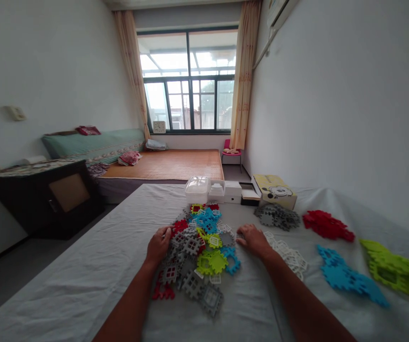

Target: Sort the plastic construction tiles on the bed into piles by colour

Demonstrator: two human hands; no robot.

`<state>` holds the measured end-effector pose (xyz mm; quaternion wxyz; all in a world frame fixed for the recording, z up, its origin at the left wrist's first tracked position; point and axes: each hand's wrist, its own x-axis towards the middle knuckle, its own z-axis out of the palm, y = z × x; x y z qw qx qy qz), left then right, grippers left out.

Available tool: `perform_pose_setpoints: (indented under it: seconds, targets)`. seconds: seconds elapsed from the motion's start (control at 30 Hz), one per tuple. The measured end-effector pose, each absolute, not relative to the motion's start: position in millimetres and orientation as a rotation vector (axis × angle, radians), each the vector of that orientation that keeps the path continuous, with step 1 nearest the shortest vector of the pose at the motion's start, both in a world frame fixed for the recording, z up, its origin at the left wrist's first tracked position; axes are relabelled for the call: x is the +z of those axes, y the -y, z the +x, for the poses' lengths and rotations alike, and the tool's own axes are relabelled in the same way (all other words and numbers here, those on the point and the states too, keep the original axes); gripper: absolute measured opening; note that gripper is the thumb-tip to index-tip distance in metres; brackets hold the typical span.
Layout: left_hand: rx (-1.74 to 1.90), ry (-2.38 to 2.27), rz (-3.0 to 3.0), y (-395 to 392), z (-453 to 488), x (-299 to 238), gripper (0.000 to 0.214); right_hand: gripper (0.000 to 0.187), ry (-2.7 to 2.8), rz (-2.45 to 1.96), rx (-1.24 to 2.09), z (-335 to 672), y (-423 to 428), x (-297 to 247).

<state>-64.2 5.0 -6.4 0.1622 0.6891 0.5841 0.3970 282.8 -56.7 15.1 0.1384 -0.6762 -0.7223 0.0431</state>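
A mixed pile of plastic interlocking building pieces (190,247) in grey, red, blue, lime green and white lies on the cloth between my hands. At its left edge my left hand (159,244) rests against red and grey pieces, its fingers bent together; what they grip is hidden. To the right of the pile, my right hand (253,239) hovers or rests between a grey piece (227,238) and the heap of white lattice pieces (291,256). Its fingers are curled and pinched, with a bit of something greyish at the tips, too small to name.
Sorted heaps lie on the right: grey pieces (277,217), red pieces (327,225), blue pieces (350,278) and lime green pieces (396,268). Along the back edge stand a clear plastic box (197,190), a white box (233,191), a black-and-white box (250,194) and a yellow cartoon box (275,190).
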Motion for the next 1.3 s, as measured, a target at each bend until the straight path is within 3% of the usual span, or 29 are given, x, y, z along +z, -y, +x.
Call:
perform_pose_setpoints:
  seconds: [0.17, 0.27, 0.33, 0.43, 0.53, 0.67, 0.9, 1.3]
  targets:
    - [1.123, -1.666, 1.969, -3, -63, -3, 0.042, 0.018, 1.986, -1.961, 0.188, 298, 57, 27]
    - [1.119, -1.66, 1.972, -1, -62, 0, 0.042, 0.027, 1.862, -2.144, 0.041, 320, 59, 37]
    - [1.109, -1.658, 1.973, 0, -61, 2, 0.041, 0.024, 1.822, -2.182, -0.067, 327, 61, 40]
    - [1.1, -1.651, 1.978, 0, -61, 3, 0.041, 0.02, 1.967, -1.893, -0.012, 315, 62, 37]
    - [1.097, -1.647, 1.98, 1, -61, 4, 0.041, 0.031, 2.236, -1.458, 0.208, 287, 62, 29]
    - [1.095, -1.655, 1.966, 1, -61, 3, 0.04, 0.025, 2.34, -1.31, 0.282, 265, 64, 24]
    - [1.115, -1.645, 1.971, 1, -60, 3, 0.04, 0.009, 2.324, -1.402, 0.096, 264, 75, 36]
    - [1.111, -1.636, 1.994, 1, -61, 1, 0.039, 0.023, 1.546, -1.95, 0.084, 360, 7, 54]
